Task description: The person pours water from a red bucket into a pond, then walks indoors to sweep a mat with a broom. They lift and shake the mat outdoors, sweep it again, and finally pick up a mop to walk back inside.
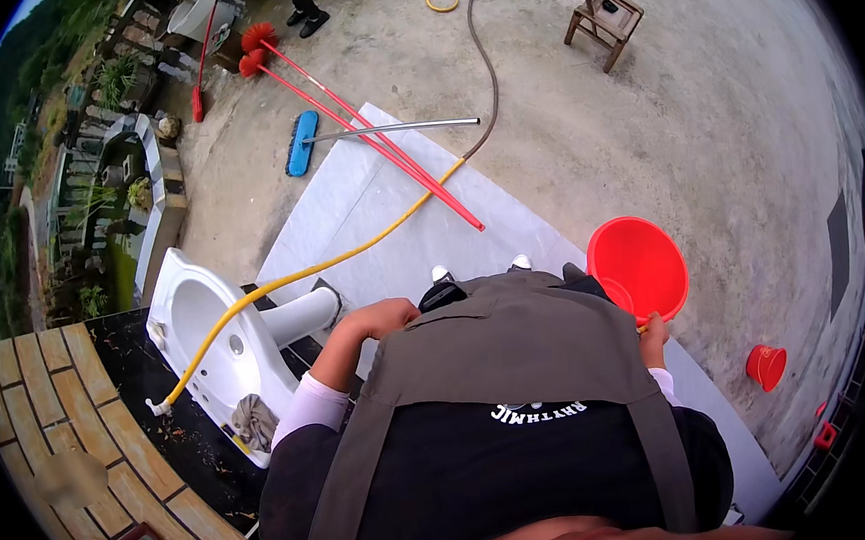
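Right of the sink (271,375), the closed right hand (653,331) already grips the bucket (638,266), seemingly unfilled; the left hand (386,318) curls, any hold hidden; brushes (434,183) beyond the sink lie unheld.

The person wears a black shirt (507,480) with arched white lettering (538,412) across the front. Over it lies a plain grey-brown apron (518,349) with a broad bib and two wide straps (664,464) in the same colour. Close-fitting, pinkish-white sleeves (312,407) show beyond the shirt's black ones. The shoes (440,273) have rounded white toes. The left hand (386,316) and right hand (655,333) are bare.
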### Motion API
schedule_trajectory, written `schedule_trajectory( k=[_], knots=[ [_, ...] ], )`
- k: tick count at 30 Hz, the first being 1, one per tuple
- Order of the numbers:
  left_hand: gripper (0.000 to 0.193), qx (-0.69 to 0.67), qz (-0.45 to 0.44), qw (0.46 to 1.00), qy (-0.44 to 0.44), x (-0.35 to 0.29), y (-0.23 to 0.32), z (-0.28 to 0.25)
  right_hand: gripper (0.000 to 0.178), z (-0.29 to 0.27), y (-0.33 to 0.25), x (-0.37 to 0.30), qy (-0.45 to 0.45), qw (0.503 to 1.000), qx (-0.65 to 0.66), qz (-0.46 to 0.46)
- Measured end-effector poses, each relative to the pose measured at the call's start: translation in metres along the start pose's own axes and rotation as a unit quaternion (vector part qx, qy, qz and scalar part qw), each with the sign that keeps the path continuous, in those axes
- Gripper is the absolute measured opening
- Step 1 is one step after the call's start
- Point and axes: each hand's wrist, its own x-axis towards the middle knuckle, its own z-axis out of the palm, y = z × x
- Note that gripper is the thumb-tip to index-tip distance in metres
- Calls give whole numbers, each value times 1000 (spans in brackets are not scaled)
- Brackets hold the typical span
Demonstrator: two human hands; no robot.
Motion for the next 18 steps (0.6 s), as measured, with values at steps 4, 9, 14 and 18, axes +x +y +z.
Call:
schedule_trajectory(
  k=[4, 9, 14, 18],
  knots=[
    [19, -361, -17, 893, 268, -8, -19, 17, 34, 33, -25, 14, -126, 990, -42, -44],
    [22, -126, -158, 886, 416, -32, -67, 40, 32, 65, -58, -26, -221, 969, -86, -65],
    [29, -18, -240, 884, 401, -51, -115, 67, 31, 127, -84, -66, -209, 964, -66, -153],
    [30, -47, -236, 863, 444, -68, -139, 74, 30, 181, -101, -123, -209, 955, -60, -200]
  ],
)
